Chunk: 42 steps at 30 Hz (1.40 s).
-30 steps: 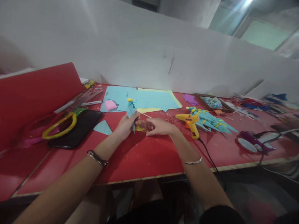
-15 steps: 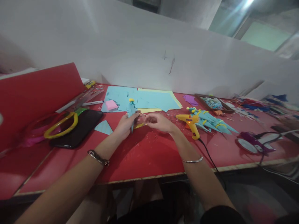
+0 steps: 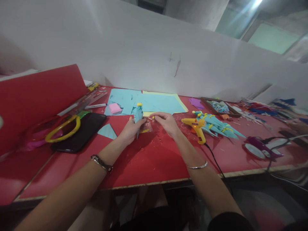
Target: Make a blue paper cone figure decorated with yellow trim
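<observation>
My left hand point(image 3: 129, 132) is closed around a light blue rolled paper cone point(image 3: 138, 114), which stands nearly upright with a yellow piece point(image 3: 139, 104) on its top. To the right, my right hand point(image 3: 167, 124) pinches a tiny yellow bead point(image 3: 153, 118) at its fingertips. A thin pale stick seems to run from the bead toward my left fingers; I cannot tell which hand bears it. Under the hands lies a small clear packet point(image 3: 145, 130) with something yellow in it. A yellow hot glue gun point(image 3: 197, 126) lies right of my right hand.
Several finished blue cones with yellow trim point(image 3: 218, 124) lie beyond the glue gun. Blue sheets point(image 3: 158, 102) are spread at the back by the wall. At left are a black phone point(image 3: 89, 131), yellow-handled scissors point(image 3: 64, 129) and a blue paper piece point(image 3: 107, 131). A tray point(image 3: 232, 113) stands at back right.
My right hand has shifted slightly right and up, and its fingertips now show the yellow bead. The cone in my left hand has moved a little to the right.
</observation>
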Each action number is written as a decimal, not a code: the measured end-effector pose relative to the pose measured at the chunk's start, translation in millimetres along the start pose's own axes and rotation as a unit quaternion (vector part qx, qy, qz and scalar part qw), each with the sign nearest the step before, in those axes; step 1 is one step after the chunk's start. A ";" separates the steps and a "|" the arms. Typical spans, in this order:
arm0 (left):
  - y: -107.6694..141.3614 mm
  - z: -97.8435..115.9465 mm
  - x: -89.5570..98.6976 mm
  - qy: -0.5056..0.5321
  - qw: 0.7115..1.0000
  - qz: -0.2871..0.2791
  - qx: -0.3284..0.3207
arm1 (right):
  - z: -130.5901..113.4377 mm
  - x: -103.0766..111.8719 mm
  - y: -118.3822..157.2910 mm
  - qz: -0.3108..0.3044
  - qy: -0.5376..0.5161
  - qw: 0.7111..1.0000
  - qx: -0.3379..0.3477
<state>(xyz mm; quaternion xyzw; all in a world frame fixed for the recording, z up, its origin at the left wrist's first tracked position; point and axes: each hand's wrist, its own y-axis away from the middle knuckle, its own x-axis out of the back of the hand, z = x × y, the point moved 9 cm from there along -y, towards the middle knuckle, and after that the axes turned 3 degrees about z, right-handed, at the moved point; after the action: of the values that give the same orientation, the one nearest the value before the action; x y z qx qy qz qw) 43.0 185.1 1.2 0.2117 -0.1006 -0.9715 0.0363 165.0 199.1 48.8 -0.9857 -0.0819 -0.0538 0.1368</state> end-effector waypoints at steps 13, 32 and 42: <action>-2.4 -6.6 -1.3 0.027 0.999 -0.001 0.042 | -33.8 -10.0 11.2 0.062 0.137 0.969 0.195; 2.2 6.1 -9.6 0.011 0.998 -0.056 -0.025 | -42.4 -15.8 16.9 0.070 0.205 0.943 0.252; 2.8 10.7 -4.3 0.019 0.998 -0.028 -0.051 | -43.2 -24.2 19.0 0.024 0.218 0.938 0.268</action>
<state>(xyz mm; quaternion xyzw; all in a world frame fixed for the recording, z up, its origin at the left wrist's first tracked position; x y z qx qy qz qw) 42.5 184.7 13.1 0.2303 -0.0439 -0.9719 0.0217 141.0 165.5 82.0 -0.8783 -0.0381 -0.2400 0.4118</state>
